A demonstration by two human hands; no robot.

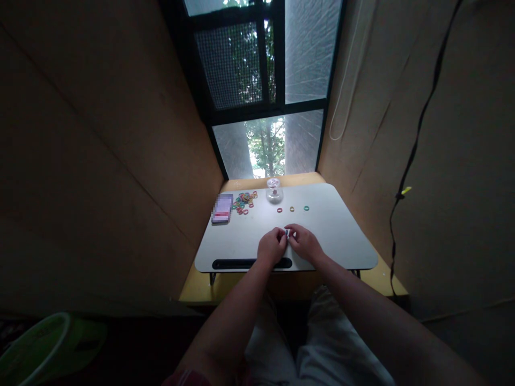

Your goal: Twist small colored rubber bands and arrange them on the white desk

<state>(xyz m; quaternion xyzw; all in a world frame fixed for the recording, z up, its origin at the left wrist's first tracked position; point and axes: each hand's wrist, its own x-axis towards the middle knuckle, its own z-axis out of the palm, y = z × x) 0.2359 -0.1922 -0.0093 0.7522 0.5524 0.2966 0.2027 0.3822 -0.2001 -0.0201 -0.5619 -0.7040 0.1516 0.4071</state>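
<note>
Near the front middle of the white folding table (241,241), my left hand (272,246) pinches a small blue item (286,232), too small to make out fully. My right hand (302,242) is beside it, thumb and forefinger curved around the item's right side; whether they touch it is unclear. Beyond my hands lie a red ring (279,210), a yellow ring (292,209) and a green ring (306,208), spaced in a row. A pile of coloured rings (244,199) is at the back left.
A clear round container (274,194) stands at the back middle. A pink and white packet (222,209) lies at the left edge. A dark slot (233,264) runs along the front edge. A green basket (52,348) is at lower left, and a black cable (416,128) hangs right.
</note>
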